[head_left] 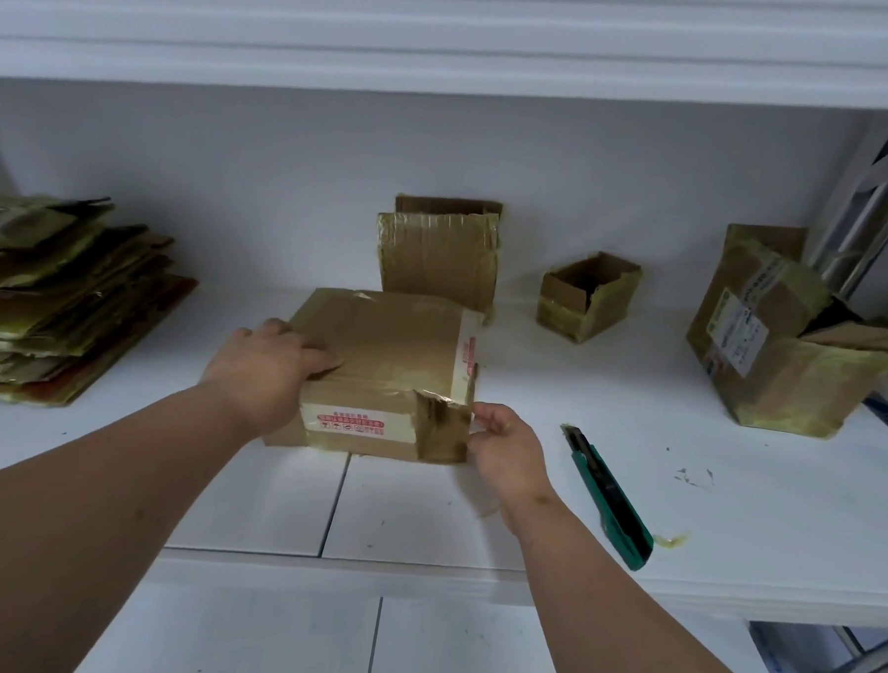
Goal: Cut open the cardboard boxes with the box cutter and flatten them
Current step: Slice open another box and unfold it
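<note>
A taped brown cardboard box [394,354] with a white and red label lies on the white counter [629,500] in front of me. My left hand [263,368] grips its near left top edge, fingers curled over the top. My right hand [503,442] pinches the torn tape flap at the box's near right corner. The green box cutter [611,497] lies on the counter just right of my right hand, untouched.
A stack of flattened cardboard [58,295] sits at the left. At the back stand a taped box [438,256] against the wall, a small open box [585,295] and a larger open box [775,348] at the right. A shelf hangs overhead.
</note>
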The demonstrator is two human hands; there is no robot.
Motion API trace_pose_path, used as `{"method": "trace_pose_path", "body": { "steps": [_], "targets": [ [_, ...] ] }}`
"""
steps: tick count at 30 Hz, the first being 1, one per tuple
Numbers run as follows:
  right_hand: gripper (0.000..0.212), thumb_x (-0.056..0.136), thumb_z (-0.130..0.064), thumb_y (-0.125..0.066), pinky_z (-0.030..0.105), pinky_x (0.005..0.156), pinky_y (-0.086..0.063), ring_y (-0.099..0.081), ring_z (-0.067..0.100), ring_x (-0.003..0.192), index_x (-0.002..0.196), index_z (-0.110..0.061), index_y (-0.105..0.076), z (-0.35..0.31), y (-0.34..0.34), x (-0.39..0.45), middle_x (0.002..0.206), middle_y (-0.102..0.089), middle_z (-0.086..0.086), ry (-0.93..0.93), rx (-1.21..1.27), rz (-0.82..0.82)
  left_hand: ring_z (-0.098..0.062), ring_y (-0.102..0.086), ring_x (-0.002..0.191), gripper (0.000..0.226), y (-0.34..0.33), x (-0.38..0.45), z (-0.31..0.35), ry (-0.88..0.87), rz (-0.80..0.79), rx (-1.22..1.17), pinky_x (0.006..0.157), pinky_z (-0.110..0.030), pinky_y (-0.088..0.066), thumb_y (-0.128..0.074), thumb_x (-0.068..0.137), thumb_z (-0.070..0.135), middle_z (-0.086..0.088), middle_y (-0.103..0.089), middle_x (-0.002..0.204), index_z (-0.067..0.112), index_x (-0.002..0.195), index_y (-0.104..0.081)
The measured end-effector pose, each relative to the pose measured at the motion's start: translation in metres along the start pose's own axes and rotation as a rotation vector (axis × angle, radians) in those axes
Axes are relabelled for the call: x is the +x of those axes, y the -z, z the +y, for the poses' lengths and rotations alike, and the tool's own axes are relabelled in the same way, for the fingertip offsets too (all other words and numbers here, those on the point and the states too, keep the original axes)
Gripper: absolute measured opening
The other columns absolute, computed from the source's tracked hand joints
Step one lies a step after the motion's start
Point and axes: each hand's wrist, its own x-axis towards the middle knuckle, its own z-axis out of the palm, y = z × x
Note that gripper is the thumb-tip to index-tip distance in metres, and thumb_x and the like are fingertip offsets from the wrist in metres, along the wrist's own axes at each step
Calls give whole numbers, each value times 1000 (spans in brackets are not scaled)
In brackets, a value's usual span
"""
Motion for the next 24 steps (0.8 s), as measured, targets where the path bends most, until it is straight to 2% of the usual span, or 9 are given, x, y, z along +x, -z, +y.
{"method": "trace_pose_path", "body": {
  "steps": [2,5,8,11,15,17,20,22,24],
  "targets": [
    [48,90,1,-51,27,102,-44,-56,13,117,131,-22,-60,-1,-3,3,129,-61,-7,6,22,-23,-21,-38,117,63,-5,1,-4,61,22,-18,92,-34,-39,-44,94,13,12,-46,142,50,145,-33],
    [53,91,3,-48,21,97,-44,-54,11,121,137,-22,-55,-4,-5,6,135,-58,-8,43,61,-76,-22,-38,115,63,-14,8,-5,117,0,-122,91,-33,-43,-41,96,12,8,-43,145,46,147,-32],
    [62,91,4,-49,29,104,-45,-54,12,122,144,-30,-46,-7,-8,12,137,-57,-10,87,59,-151,-21,-42,116,51,-19,18,-4,129,18,-164,99,-35,-42,-26,96,34,9,-45,146,43,145,-38],
    [70,90,4,-49,35,111,-40,-53,11,124,146,-37,-40,-10,-16,20,134,-57,-15,91,60,-258,-23,-45,116,51,-19,25,0,164,18,-137,97,-34,-43,-21,97,54,8,-49,141,39,139,-47],
    [46,90,4,-53,22,96,-45,-60,3,107,116,-34,-58,-13,-22,24,107,-69,-18,74,163,-315,-24,-46,119,74,-16,29,3,178,-19,-147,97,-38,-45,-13,85,76,5,-52,136,35,132,-53],
    [31,90,3,-57,14,78,-45,-63,3,90,94,-27,-64,-12,-22,23,89,-69,-13,65,195,-266,-27,-44,127,70,-14,32,3,185,-56,-206,102,-39,-43,-20,90,73,1,-47,143,30,138,-49],
    [14,92,-5,-64,8,63,-45,-65,2,75,85,-17,-68,-5,-20,19,81,-71,-8,54,264,-247,-29,-40,132,56,-11,35,5,202,-65,-257,107,-39,-38,-34,97,59,-4,-40,148,28,143,-46],
    [8,89,-8,-69,10,68,-48,-67,2,76,83,-13,-71,-2,-19,14,83,-75,-4,36,280,-289,-29,-41,127,48,-9,38,6,212,-46,-273,103,-38,-39,-38,99,52,-7,-41,143,31,140,-49],
    [6,87,-6,-71,22,85,-51,-70,11,85,85,-11,-73,-1,-18,11,88,-77,3,25,311,-336,-27,-46,121,42,-5,40,12,205,-51,-330,100,-35,-40,-37,102,44,-9,-43,139,30,138,-52]
  ]
}}
